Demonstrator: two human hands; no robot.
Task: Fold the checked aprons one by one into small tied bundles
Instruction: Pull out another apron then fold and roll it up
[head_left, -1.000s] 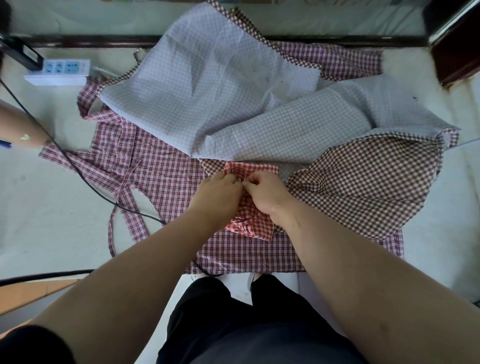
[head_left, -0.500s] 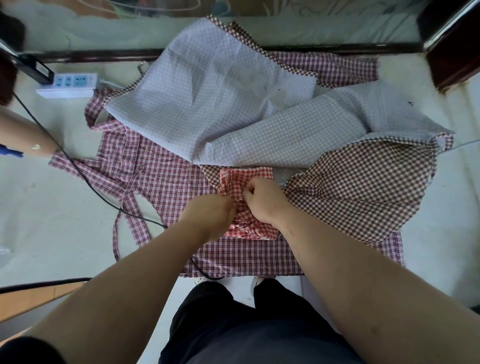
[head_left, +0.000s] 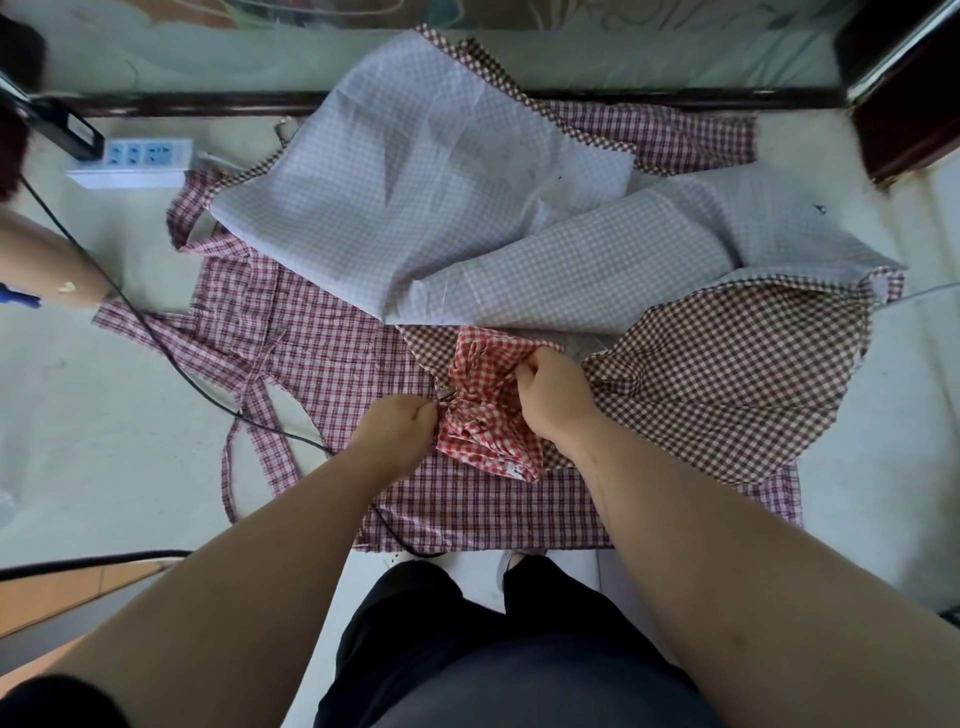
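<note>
A small red-and-white checked apron bundle (head_left: 480, 410) lies bunched on top of a dark red plaid apron (head_left: 322, 358) spread flat on the floor. My left hand (head_left: 397, 431) is at the bundle's left edge, fingers curled, pinching a tie strap at its middle. My right hand (head_left: 550, 397) grips the other strap end on the bundle's right side. A brown checked apron (head_left: 727, 374) lies to the right, and a pale lilac checked apron (head_left: 415, 197) covers the far part of the pile.
A white power strip (head_left: 130, 163) sits at the far left with a black cable (head_left: 171, 358) running across the plaid apron toward me. Another person's arm (head_left: 47, 270) reaches in at the left edge. A dark wooden frame (head_left: 904, 104) stands far right.
My hands have pulled apart, the left moving left and toward me, the right staying over the bundle; the bundle is cinched tighter at its middle.
</note>
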